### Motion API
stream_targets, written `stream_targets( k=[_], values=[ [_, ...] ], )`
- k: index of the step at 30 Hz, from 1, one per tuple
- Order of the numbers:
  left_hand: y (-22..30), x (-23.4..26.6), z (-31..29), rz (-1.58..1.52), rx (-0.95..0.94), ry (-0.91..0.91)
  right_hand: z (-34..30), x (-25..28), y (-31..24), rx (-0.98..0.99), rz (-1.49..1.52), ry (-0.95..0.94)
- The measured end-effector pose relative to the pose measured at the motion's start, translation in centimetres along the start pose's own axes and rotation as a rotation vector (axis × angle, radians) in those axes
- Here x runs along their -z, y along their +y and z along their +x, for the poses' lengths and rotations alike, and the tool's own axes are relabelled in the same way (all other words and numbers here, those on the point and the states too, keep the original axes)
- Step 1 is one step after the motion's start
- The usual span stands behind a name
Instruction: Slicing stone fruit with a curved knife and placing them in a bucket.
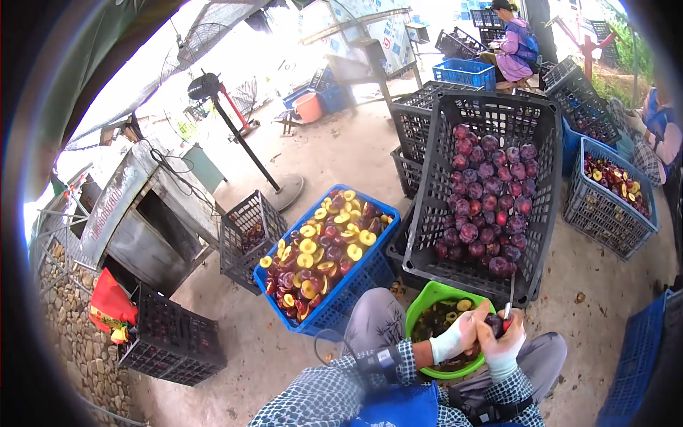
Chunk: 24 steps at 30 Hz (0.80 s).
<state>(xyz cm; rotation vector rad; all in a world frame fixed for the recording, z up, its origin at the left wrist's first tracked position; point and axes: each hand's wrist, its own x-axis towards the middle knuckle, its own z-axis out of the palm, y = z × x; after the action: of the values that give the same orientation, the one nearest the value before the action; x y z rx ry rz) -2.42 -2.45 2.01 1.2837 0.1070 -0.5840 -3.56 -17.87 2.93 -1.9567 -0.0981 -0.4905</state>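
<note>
At your far left, a red bag sits against a black crate on the floor. Right of them, a smaller black crate stands behind the blue crate, which is heaped with halved plums, many showing yellow flesh. Between your knees is the lime-green basin, holding dark wet scraps and a few pale cut pieces.

Over its right side, your left hand has its fingers curled in against a dark plum; their exact grip is partly hidden. Your right hand closes around the knife, blade up, beside that plum. Beyond, the tilted black crate holds whole plums; at far right stands another crate of cut fruit.

The step in hand looks like cutting this plum; whether the blade has entered it, you cannot tell. The next move calls for a steady left hold and a controlled cut clear of your fingers.
</note>
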Motion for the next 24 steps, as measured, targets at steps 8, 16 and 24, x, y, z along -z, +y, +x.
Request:
stream_targets(
  k=[8,16,24],
  values=[
    [-2.8,5.0,-0.4,-0.26,0.485,-0.342,-0.6,0.7,1.7,0.17,0.232,-0.44],
    [-3.3,6.9,2.5,-0.71,0.253,-0.344,-0.2,-0.8,10.7,-0.593,0.802,-0.078],
    [-4.0,5.6,2.8,-0.884,0.254,-0.365,0.7,1.2,5.8,-0.692,0.997,-0.11]
  ],
)
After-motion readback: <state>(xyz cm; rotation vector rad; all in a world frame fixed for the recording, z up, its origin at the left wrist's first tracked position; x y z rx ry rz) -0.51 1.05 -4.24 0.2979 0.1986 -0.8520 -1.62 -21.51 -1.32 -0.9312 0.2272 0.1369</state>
